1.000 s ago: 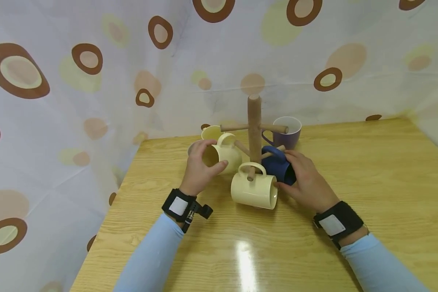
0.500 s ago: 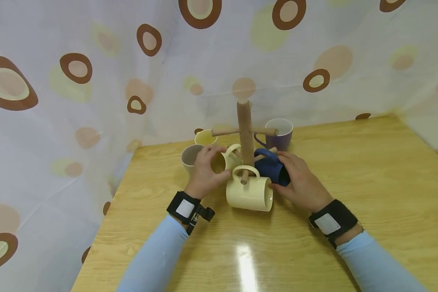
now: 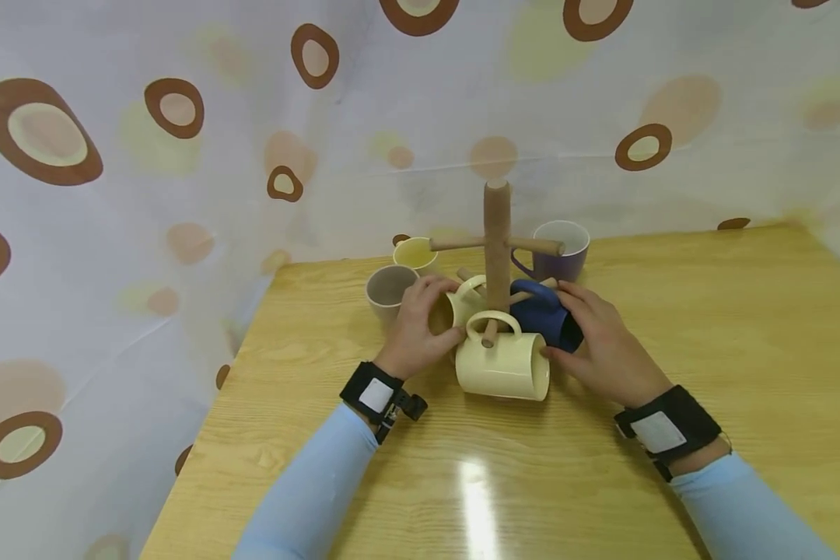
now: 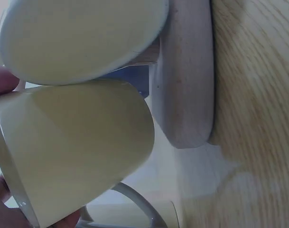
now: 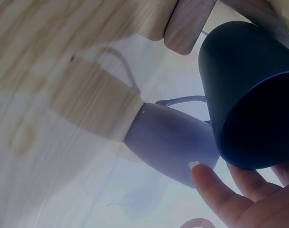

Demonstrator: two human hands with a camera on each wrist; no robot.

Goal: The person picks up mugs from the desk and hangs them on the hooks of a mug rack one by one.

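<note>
My left hand (image 3: 420,330) grips a cream mug (image 4: 82,142) by its rim, fingers over the top and thumb below. The mug lies on its side against the wooden mug tree (image 3: 497,241); its handle is at a lower left peg, though I cannot tell if the peg passes through. My right hand (image 3: 605,342) holds the rim end of a blue mug (image 3: 535,315), whose handle is round a lower right peg. Between the hands, a second cream mug (image 3: 500,369) hangs by its handle on the front peg, with my right thumb near its rim.
A grey cup (image 3: 388,292) and a yellow-lined cup (image 3: 416,253) stand at the left behind my hand. Behind the tree on the right stands a purple mug (image 3: 560,257). Two upper pegs stick out sideways. A patterned curtain (image 3: 364,187) borders the wooden table (image 3: 294,435).
My left hand has carried the cream mug rightward against the tree, bringing its handle to the lower left peg and uncovering the grey cup. My right hand stays at the blue mug.
</note>
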